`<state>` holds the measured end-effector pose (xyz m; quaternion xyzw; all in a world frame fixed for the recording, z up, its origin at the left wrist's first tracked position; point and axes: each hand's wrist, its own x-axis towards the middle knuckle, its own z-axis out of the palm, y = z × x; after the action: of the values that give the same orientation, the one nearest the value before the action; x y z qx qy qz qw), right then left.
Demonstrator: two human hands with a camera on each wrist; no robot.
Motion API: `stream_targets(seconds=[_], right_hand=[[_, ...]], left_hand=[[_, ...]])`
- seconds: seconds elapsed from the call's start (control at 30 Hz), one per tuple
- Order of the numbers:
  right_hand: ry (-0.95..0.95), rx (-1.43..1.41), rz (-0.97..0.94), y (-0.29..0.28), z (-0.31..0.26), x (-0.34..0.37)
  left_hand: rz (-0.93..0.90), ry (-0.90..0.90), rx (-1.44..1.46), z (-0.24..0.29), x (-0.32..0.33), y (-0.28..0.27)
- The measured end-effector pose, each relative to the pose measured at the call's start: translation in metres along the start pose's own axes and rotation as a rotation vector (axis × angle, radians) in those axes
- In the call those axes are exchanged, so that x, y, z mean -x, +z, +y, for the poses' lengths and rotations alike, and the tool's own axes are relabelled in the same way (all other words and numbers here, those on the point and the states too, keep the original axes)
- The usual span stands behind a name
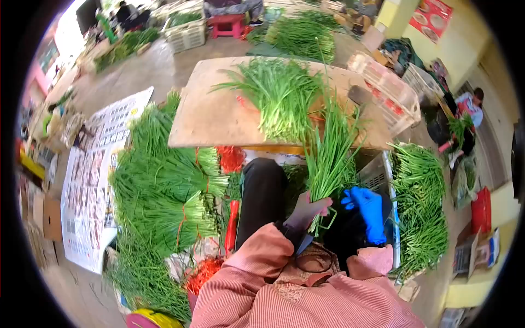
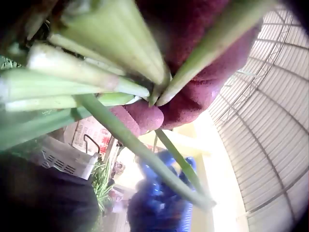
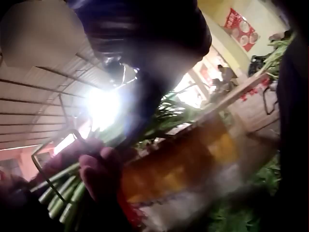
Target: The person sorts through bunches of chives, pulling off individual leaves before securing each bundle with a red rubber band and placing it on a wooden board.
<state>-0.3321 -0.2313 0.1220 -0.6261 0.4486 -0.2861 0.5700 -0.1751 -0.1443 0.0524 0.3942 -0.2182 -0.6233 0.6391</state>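
My left hand (image 1: 309,210) grips an upright bunch of garlic chives (image 1: 331,156) near its base, leaves pointing up toward the board. In the left wrist view, pale stalk ends (image 2: 72,79) stick out past the curled fingers (image 2: 193,99), and one leaf (image 2: 140,150) hangs bent. My right hand (image 1: 369,210), in a blue glove, is beside the bunch with fingers loosely bent and nothing visible in them. The blue glove (image 3: 145,34) is dark and blurred in the right wrist view. Loose chives (image 1: 284,104) lie heaped on the wooden board (image 1: 205,115) ahead.
Tied chive bundles (image 1: 188,218) pile up at the left, near red ties (image 1: 232,158) and newspaper (image 1: 87,191). More chives (image 1: 418,202) lie at the right beside a crate (image 1: 377,175). Another crate (image 1: 383,90) is past the board. A person (image 1: 467,120) sits far right.
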Motion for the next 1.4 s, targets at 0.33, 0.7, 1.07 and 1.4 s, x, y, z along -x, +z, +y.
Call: stream_targets(seconds=[0.33, 0.7, 1.07, 1.4], right_hand=[[0.094, 0.029, -0.021, 0.007, 0.048, -0.021], [0.012, -0.068, 0.189, 0.034, 0.068, -0.037], [0.17, 0.292, 0.098, 0.0, 0.065, -0.034], [0.147, -0.017, 0.146, -0.036, 0.0, -0.026]], left_hand=[[0.055, -0.058, -0.088, -0.017, -0.001, 0.015], [-0.046, -0.26, 0.162, -0.025, -0.01, 0.008], [-0.257, -0.477, 0.105, -0.049, -0.033, 0.005], [-0.147, -0.269, 0.04, -0.058, -0.034, 0.012]])
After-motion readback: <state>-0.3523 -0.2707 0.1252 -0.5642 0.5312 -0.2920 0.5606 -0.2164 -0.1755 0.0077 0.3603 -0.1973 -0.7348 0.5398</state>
